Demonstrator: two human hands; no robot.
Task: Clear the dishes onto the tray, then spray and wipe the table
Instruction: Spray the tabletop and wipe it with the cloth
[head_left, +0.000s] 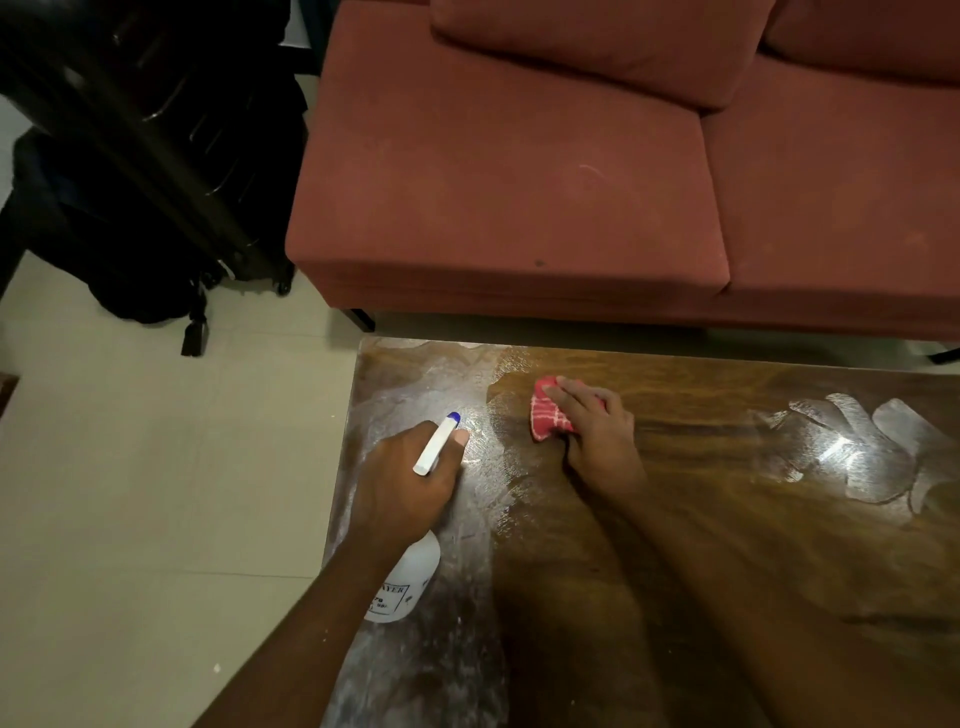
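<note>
My left hand (402, 480) grips the neck of a white spray bottle (408, 579) with a blue-tipped nozzle (453, 417), held over the left part of the dark wooden table (727, 519). The nozzle points toward the table's far left corner. My right hand (597, 431) presses a crumpled red checked cloth (548, 413) onto the tabletop near the far edge, fingers laid over it. Whitish wet streaks cover the left strip of the table and a patch at the right. No dishes or tray are in view.
A red sofa (519, 182) stands just beyond the table's far edge. Black bags and a dark suitcase (145, 182) sit on the pale tiled floor (130, 493) at the upper left. The table's left edge runs beside my left forearm.
</note>
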